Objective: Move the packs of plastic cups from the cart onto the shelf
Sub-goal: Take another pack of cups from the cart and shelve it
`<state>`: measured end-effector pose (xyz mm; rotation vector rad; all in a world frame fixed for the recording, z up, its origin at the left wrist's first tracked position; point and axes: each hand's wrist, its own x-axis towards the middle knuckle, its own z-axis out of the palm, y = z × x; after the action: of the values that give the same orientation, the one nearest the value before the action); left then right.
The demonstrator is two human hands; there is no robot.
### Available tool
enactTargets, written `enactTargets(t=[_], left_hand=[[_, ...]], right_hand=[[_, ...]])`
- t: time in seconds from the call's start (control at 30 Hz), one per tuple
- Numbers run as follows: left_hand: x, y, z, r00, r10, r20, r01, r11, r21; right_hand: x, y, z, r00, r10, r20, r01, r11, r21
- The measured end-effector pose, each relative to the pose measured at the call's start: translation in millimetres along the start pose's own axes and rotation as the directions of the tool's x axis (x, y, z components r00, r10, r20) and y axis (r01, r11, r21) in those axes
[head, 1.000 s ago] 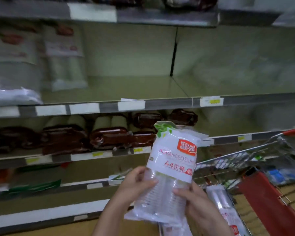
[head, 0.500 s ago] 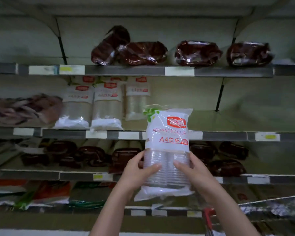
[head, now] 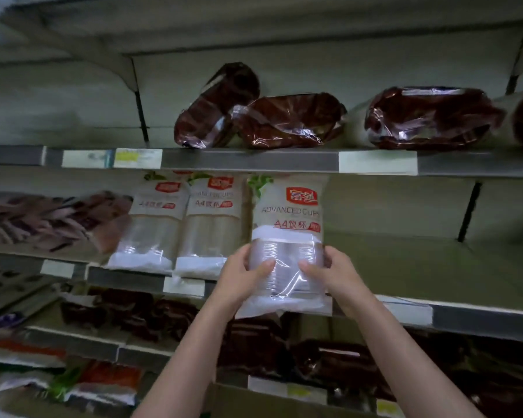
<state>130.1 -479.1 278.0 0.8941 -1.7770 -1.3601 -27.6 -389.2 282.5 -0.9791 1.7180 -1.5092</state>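
I hold a pack of clear plastic cups upright with both hands, its white label with a red logo facing me. My left hand grips its lower left side and my right hand its lower right side. The pack's bottom hangs at the front edge of the middle shelf, just right of two matching cup packs that stand there side by side. The cart is out of view.
Dark red wrapped packs lie on the shelf above, whose edge is close over the held pack's top. More dark packs fill the shelf below. A purplish pack lies at the left of the middle shelf. Bare shelf stretches to the right.
Both hands have carried the pack up from the cart and forward to the middle shelf, beside the two standing packs. The view has risen, and the cart has dropped out of sight.
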Motion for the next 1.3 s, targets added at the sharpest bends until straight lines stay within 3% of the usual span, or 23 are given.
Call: enactTargets(t=[0.13, 0.23, 0.5, 0.8, 0.93, 1.07, 1.3], left_hand=[[36.3, 7.2, 2.9, 0.99, -0.105, -0.099, 0.121, 0.977, 0.173], [54.5, 10.9, 5.9, 0.975, -0.137, -0.174, 0.17, 0.967, 0.19], [57.0, -0.4, 8.0, 0.965, -0.072, -0.253, 0.148, 0.943, 0.297], [6.2, -0.5, -5.7, 0.957, -0.015, -0.289, 0.083, 0.971, 0.225], [-48.7, -11.3, -12.3, 0.956, 0.001, -0.295, 0.027, 0.995, 0.092], [-112.3, -37.3, -3.8, 0.972, -0.053, -0.228, 0.045, 0.998, -0.04], [-193.8, -72.6, 51.0, 0.97, -0.219, 0.108, 0.233, 0.962, -0.143]], right_hand=[[39.3, -8.3, 2.5, 0.999, 0.043, -0.001, -0.043, 0.998, -0.039], [60.4, -9.0, 12.1, 0.998, 0.046, -0.03, -0.047, 0.998, -0.03], [68.4, -1.9, 29.0, 0.995, 0.087, -0.051, -0.092, 0.99, -0.102], [16.9, 2.5, 22.6, 0.97, -0.078, -0.23, 0.015, 0.965, -0.262], [-33.2, 22.1, 9.9, 0.928, -0.153, -0.34, 0.102, 0.981, -0.164], [-98.8, 49.1, -3.6, 0.879, -0.11, -0.465, 0.084, 0.993, -0.077], [-212.9, 109.6, -32.0, 0.823, 0.256, -0.507, -0.258, 0.964, 0.069]])
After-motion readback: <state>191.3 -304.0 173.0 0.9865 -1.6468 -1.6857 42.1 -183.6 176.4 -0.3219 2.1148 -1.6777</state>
